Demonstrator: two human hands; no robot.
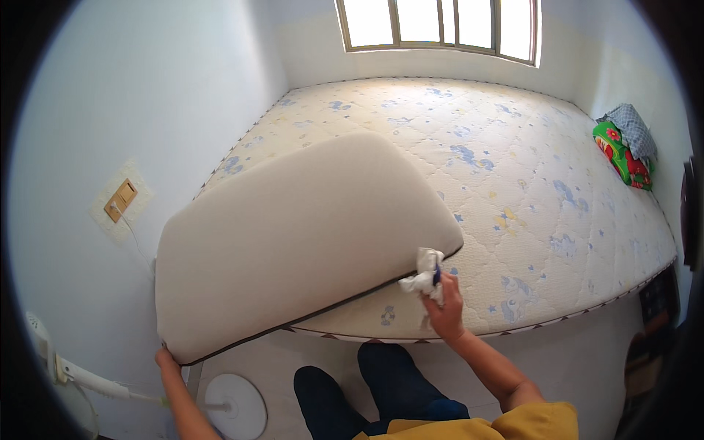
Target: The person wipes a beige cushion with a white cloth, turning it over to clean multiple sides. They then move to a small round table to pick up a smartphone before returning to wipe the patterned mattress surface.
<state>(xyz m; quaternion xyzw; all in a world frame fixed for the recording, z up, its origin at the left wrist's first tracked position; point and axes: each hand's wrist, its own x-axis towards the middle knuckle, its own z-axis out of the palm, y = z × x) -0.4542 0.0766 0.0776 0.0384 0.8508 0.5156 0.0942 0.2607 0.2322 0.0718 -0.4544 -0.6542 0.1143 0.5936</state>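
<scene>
A large beige padded panel, perhaps a headboard (297, 236), lies slantwise over the near left part of a mattress (528, 220). Dark trim runs along its near edge. At its near left corner is my left hand (166, 357), gripping the edge, with the fingers largely hidden. My right hand (448, 308) holds a crumpled white cloth (423, 280) with a dark blue patch. The cloth is at the panel's trimmed edge, close to its right corner. Pale quilted fabric with blue and yellow figures covers the mattress.
A white pedestal fan (88, 379) stands at left, its round base (236, 407) on the floor. A cord is plugged into the wall socket (120, 200). Folded green floral and grey checked fabrics (624, 146) rest at the mattress's right edge. A window (440, 25) is beyond.
</scene>
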